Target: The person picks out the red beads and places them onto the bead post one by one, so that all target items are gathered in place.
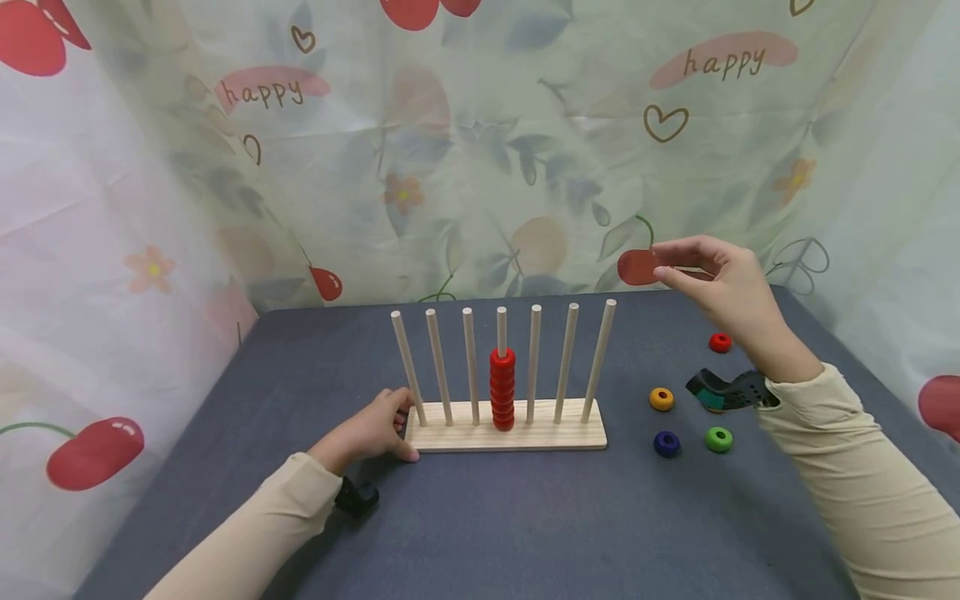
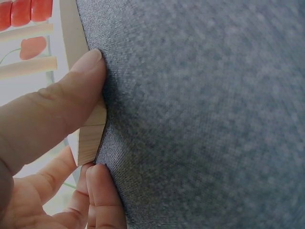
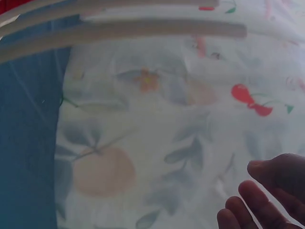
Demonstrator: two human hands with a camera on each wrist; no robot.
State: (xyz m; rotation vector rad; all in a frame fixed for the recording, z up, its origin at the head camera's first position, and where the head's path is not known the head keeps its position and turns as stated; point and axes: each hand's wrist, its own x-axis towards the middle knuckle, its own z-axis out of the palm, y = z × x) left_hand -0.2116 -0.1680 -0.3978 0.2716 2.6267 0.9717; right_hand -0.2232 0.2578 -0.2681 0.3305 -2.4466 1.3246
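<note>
Near the middle of the grey tabletop (image 1: pixel 480 517), a wooden peg rack (image 1: pixel 510 433) is steadied at its left end by the left hand (image 1: pixel 371 433); its grip is pinched on the base corner, thumb (image 2: pixel 71 90) on one face and fingers curled on the other, presumably so the rack cannot slide. A stack of red rings (image 1: pixel 502 388) is seated on the centre peg. The right hand (image 1: pixel 720 283) is raised over the far right edge, wrist bent, fingers loosely spread and nothing seen held. Toward the right edge, red (image 1: pixel 720 342), orange (image 1: pixel 661 399), blue (image 1: pixel 666 443) and green (image 1: pixel 718 439) rings are laid loose, within reach.
</note>
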